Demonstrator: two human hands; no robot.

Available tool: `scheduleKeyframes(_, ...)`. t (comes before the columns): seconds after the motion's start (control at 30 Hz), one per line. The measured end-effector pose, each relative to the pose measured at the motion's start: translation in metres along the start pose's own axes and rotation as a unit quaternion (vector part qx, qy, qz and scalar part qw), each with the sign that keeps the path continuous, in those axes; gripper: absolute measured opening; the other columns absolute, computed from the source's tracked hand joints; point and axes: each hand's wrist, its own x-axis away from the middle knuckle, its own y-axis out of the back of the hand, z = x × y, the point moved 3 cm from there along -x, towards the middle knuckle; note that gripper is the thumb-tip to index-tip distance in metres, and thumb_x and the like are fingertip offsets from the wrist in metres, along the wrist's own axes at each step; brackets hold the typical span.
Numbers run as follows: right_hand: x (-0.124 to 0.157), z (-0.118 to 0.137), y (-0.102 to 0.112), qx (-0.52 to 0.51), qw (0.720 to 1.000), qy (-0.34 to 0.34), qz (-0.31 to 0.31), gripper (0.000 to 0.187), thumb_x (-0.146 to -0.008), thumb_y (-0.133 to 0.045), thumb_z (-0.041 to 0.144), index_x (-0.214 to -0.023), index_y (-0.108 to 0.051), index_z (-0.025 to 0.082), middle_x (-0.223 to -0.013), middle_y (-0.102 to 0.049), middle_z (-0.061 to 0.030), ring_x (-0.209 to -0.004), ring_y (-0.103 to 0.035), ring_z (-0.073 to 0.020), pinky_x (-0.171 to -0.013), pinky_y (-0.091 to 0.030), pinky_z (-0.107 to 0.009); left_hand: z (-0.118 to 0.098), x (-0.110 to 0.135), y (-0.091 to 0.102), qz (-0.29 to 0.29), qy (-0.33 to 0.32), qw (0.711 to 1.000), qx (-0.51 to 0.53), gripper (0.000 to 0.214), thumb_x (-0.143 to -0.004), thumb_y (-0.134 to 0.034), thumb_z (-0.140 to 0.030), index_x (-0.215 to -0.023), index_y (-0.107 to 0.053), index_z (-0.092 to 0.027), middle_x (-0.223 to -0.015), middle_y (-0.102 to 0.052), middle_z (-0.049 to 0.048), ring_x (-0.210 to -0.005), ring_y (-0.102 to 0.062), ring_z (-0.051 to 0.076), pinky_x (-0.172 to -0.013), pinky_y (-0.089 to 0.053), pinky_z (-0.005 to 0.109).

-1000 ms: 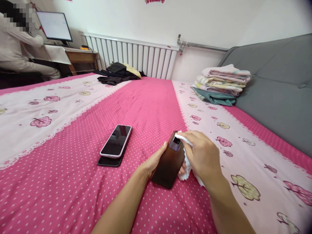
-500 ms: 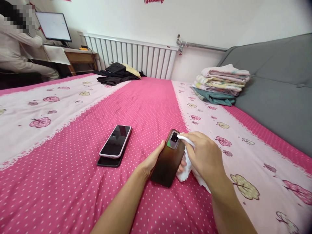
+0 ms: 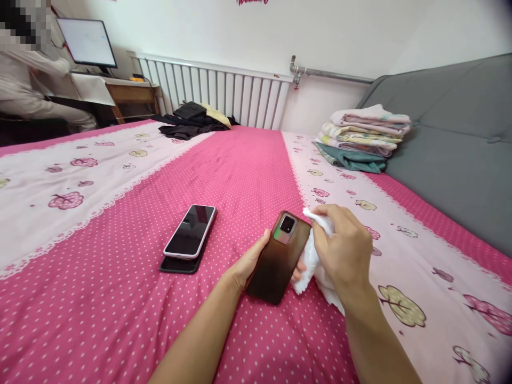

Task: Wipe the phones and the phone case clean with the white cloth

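Note:
A phone in a brownish translucent case [image 3: 276, 264] is tilted with its back and camera block towards me. My left hand [image 3: 250, 262] grips it, thumb along the left edge and fingertips showing past the right edge. Pinched in my right hand [image 3: 344, 248] is a white cloth [image 3: 310, 264], which hangs down behind and beside the phone. The cloth's pinched tip stands just right of the phone's top corner, apart from the camera. To the left, a phone with a pale rim [image 3: 191, 232] lies screen up on a black phone [image 3: 180, 265].
The phones lie on a pink dotted bedspread [image 3: 236, 176]. Folded fabrics [image 3: 364, 133] are stacked at the right by a grey headboard [image 3: 452, 138]. Dark clothes [image 3: 192, 120] lie at the far edge before a radiator [image 3: 216, 88]. A person [image 3: 36, 80] sits at a desk with a monitor [image 3: 88, 42].
My right hand has drawn the cloth's tip off the camera block, to the right and slightly up. The phone in my left hand has barely moved.

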Motion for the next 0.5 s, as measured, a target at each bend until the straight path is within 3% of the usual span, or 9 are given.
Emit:
scheduleKeyframes(0.13, 0.002, 0.004, -0.003, -0.017, 0.999, 0.017, -0.035, 0.015, -0.076, -0.052, 0.014, -0.08, -0.064, 0.02, -0.082, -0.066, -0.0042, -0.078, -0.061, -0.0193, -0.066, -0.044, -0.029, 0.0, -0.002, -0.003, 0.01, -0.012, 1.0, -0.005, 0.079, -0.085, -0.019, -0.066, -0.105, -0.061, -0.002, -0.093, -0.064, 0.0169, -0.08, -0.059, 0.022, -0.089, -0.035, 0.039)
scheduleKeyframes(0.3, 0.006, 0.009, -0.011, -0.024, 0.998, 0.047, -0.018, 0.017, -0.076, -0.051, 0.011, -0.081, -0.066, 0.019, -0.082, -0.066, -0.0042, -0.078, -0.061, -0.0186, -0.068, -0.045, -0.029, 0.002, -0.001, -0.004, -0.028, -0.023, 0.999, -0.02, 0.07, -0.088, -0.021, -0.06, -0.097, -0.064, -0.005, -0.077, -0.066, 0.0133, -0.074, -0.06, 0.021, -0.087, -0.037, 0.037)
scheduleKeyframes(0.5, 0.009, 0.01, -0.015, -0.004, 0.998, 0.065, -0.001, 0.022, -0.073, -0.049, 0.008, -0.082, -0.066, 0.019, -0.081, -0.067, -0.0041, -0.078, -0.061, -0.0193, -0.068, -0.045, -0.029, 0.006, -0.001, 0.0, -0.075, -0.03, 0.997, -0.009, 0.063, -0.088, -0.028, -0.058, -0.091, -0.065, -0.008, -0.078, -0.065, 0.0109, -0.073, -0.058, 0.018, -0.083, -0.038, 0.033)
